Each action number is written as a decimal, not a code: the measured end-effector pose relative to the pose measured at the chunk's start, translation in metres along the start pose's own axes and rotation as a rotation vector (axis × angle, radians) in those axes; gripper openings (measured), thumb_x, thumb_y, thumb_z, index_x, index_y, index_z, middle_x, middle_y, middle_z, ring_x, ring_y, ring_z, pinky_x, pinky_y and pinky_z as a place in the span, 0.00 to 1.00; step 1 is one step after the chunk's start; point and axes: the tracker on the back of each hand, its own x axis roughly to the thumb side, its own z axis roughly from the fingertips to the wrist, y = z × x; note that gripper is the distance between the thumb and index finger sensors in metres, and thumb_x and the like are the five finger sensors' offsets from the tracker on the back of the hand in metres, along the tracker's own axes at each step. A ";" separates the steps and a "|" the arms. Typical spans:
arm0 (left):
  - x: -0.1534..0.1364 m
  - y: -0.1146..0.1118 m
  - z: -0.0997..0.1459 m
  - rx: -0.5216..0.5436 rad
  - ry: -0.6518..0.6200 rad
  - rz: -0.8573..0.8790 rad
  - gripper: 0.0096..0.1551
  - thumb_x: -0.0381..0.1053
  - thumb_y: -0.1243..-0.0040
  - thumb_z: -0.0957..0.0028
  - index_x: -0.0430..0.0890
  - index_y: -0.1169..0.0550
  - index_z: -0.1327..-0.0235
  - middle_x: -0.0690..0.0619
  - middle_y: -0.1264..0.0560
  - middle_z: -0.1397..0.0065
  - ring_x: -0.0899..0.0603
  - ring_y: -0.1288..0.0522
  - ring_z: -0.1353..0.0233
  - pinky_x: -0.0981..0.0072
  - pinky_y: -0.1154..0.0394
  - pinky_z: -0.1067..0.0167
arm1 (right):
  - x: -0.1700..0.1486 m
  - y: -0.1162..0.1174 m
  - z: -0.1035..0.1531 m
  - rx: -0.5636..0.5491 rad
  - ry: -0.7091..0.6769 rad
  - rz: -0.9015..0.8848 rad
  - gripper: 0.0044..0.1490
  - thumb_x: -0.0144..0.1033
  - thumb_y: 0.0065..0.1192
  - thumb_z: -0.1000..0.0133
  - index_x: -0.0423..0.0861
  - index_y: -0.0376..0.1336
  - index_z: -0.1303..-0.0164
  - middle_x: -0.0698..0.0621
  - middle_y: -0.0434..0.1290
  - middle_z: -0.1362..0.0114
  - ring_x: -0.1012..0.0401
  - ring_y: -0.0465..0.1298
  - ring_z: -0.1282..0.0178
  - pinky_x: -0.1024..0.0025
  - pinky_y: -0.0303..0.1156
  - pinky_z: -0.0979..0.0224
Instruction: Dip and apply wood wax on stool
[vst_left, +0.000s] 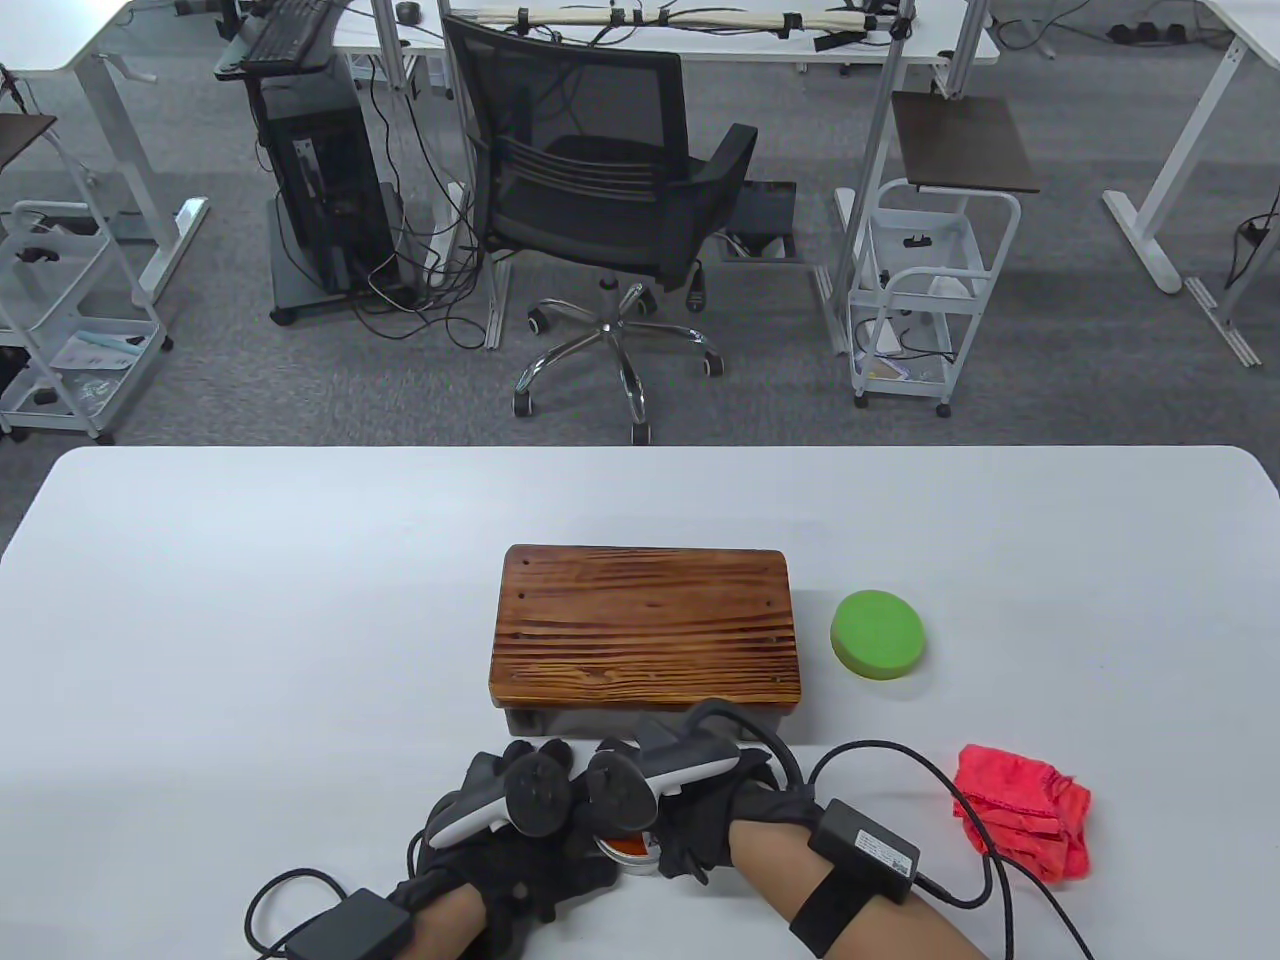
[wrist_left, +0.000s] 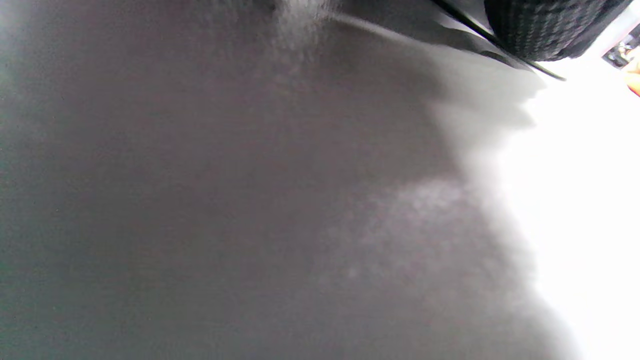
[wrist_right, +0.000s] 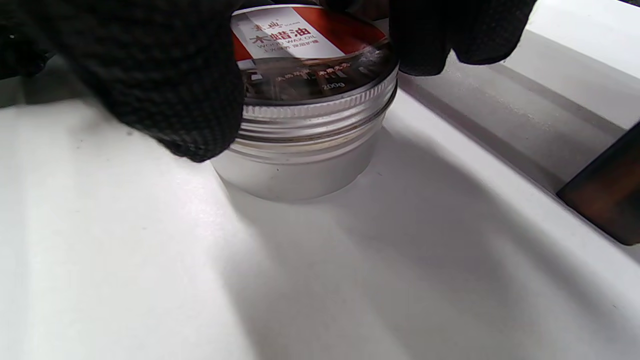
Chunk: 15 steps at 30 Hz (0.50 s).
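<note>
A small wooden stool with a striped brown top stands mid-table. A round metal wood wax tin with a red and white lid label stands on the table just in front of it, and it peeks out between my hands in the table view. My right hand grips the tin's lid from above, its gloved fingers wrapped around the rim. My left hand is against the tin's left side; its hold is hidden. A green round sponge lies right of the stool.
A crumpled red cloth lies at the right front of the white table. Glove cables loop over the table by my right wrist. An office chair stands beyond the table's far edge.
</note>
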 end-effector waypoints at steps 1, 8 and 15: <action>0.000 0.000 0.000 0.000 0.000 0.000 0.46 0.79 0.52 0.37 0.68 0.62 0.22 0.48 0.81 0.16 0.30 0.84 0.23 0.21 0.79 0.37 | 0.000 0.000 -0.001 0.001 0.002 -0.001 0.42 0.48 0.79 0.46 0.68 0.53 0.29 0.54 0.51 0.15 0.50 0.66 0.22 0.52 0.69 0.22; 0.000 0.000 0.000 -0.002 -0.002 0.006 0.46 0.79 0.52 0.37 0.69 0.62 0.22 0.48 0.81 0.16 0.30 0.85 0.23 0.21 0.79 0.37 | 0.001 0.001 -0.001 -0.018 0.032 -0.005 0.42 0.50 0.79 0.46 0.67 0.53 0.28 0.52 0.54 0.16 0.49 0.69 0.26 0.55 0.73 0.25; 0.000 0.000 0.000 -0.001 -0.002 0.006 0.47 0.79 0.51 0.37 0.68 0.62 0.22 0.48 0.81 0.16 0.30 0.85 0.23 0.21 0.79 0.37 | 0.005 0.007 0.002 -0.047 0.094 -0.007 0.42 0.58 0.72 0.44 0.63 0.51 0.26 0.47 0.56 0.18 0.49 0.72 0.30 0.58 0.76 0.28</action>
